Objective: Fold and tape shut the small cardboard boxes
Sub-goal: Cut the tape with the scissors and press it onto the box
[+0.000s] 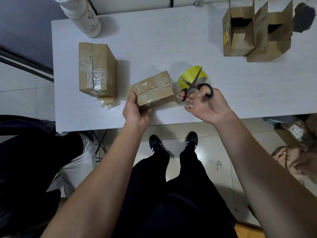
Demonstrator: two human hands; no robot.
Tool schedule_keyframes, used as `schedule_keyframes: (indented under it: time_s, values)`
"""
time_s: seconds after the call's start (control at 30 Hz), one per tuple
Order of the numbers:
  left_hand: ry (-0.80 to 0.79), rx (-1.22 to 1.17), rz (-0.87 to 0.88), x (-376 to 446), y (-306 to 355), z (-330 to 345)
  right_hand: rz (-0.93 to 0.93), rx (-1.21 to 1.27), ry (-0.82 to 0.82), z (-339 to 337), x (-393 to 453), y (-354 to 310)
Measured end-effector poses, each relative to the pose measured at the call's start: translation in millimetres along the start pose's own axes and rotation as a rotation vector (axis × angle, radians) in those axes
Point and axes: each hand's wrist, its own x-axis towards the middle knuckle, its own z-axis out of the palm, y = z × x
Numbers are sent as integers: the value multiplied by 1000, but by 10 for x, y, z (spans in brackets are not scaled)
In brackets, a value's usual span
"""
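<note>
Your left hand grips the near end of the small taped box, mid-table near the front edge. Your right hand holds black scissors, fingers thru the loops, blades apart, over the yellow tape roll just right of the box. Bigger taped box sits left; two open boxes far right on the white table.

Open bench across the middle and far centre, room to pass. Left side blocked by big taped box and white bottle at far-left corner. Near edge centre taken by small taped box, yellow tape roll just beside it, open scissors over the roll. Far right blocked by two open cartons. Free strip along right near edge.
</note>
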Motion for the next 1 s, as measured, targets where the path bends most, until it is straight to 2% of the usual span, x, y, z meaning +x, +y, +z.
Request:
schedule_keyframes:
  time_s: [0.13, 0.27, 0.33, 0.4, 0.5, 0.6, 0.67, 0.7, 0.8, 0.9, 1.0]
  values:
    - [52, -29, 13, 18, 135, -31, -34, -104, 107, -137, -61, -81]
    - [90, -33, 80, 66, 301, -126, -33, -101, 66, -495, -258, -322]
    - [127, 51, 114, 57, 343, -152, -21, -169, 31, -539, -343, -399]
    - [137, 124, 128, 70, 367, -177, -12, -266, 87, -505, -381, -420]
    - [105, 139, 104, 81, 386, -192, -61, -545, 346, -505, -376, -407]
    - [60, 114, 102, 91, 387, -174, -81, -1052, 788, -824, -247, -352]
    - [38, 87, 92, 101, 385, -158, -65, -1412, 963, -1077, -190, -296]
    - [29, 82, 88, 109, 387, -150, -71, -1507, 1025, -1170, -172, -269]
    - [-1, 68, 75, 118, 407, -130, -103, -1550, 1107, -1252, -160, -354]
    - [-24, 41, 69, 93, 411, -118, 60, -1509, 1110, -1113, -125, -592]
    - [-31, 38, 63, 77, 413, -128, 156, -1130, 883, -1021, -93, -732]
